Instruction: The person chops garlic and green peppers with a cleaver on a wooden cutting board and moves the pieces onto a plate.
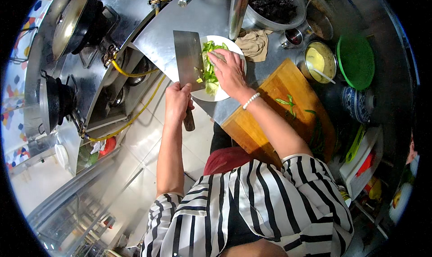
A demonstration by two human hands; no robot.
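Observation:
My left hand [178, 100] grips the wooden handle of a Chinese cleaver [188, 56], its broad blade tilted over the left rim of a white plate [220, 95]. A few small green bits cling to the blade near the plate. Sliced green vegetable pieces [210, 75], perhaps peppers, are heaped on the plate. Above them is my right hand [230, 69], fingers bent and pointing toward the blade; its fingertips are at the heap, and whether they hold any pieces is hidden. Green scraps [287, 102] lie on a wooden cutting board [243, 122] under my right forearm.
A crumpled beige cloth [253, 44] lies beside the plate, near a metal post [239, 12]. Behind are a tub of dark food [275, 7] and a metal bowl with yellow contents [315, 62]. Rightward sits a green lid [355, 61]. Woks [72, 24] stand on the left stove.

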